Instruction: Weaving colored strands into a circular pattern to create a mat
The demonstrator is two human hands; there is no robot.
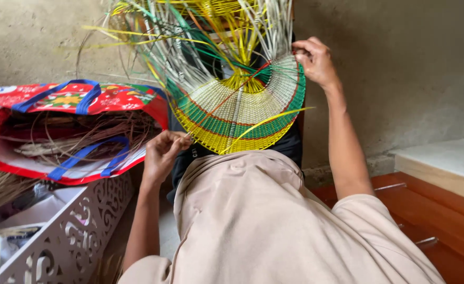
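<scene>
Half-woven round basket base [240, 108] stands on edge above the person's lap, white centre with green, red and yellow outer bands; loose plastic strands [200, 37] fan upward from it. Step in hand, as judged: weaving a coloured strand around the rim. Left hand [163, 152] at lower left edge, fingers pinched shut on a thin strand. Right hand [316, 60] at upper right edge, fingers curled, gripping the rim there. Next move likely calls for steady tension and threading between the upright spokes. To the left: red and blue tote bag [69, 131] holding dried fibres, above a white cut-out box [69, 231].
</scene>
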